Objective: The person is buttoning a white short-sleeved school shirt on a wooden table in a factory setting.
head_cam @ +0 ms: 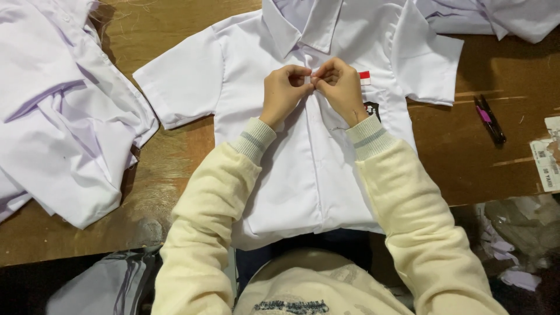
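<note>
Your left hand (284, 90) and right hand (340, 87) curl together, pinching the white shirt (309, 175) placket | table (466, 151) centre | one pen (490, 119) near right edge

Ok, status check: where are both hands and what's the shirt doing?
Left hand and right hand both pinching the placket of the white shirt, just below the collar. Shirt flat on wooden table. Nothing in the way; pen off to the right.

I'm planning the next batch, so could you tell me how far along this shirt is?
Done: the white shirt lies flat, face up, on the wooden table, its lower placket closed. In hand: the left hand and right hand pinch the placket at the chest. Left: the collar is open, and a pile of white shirts waits alongside.
</note>
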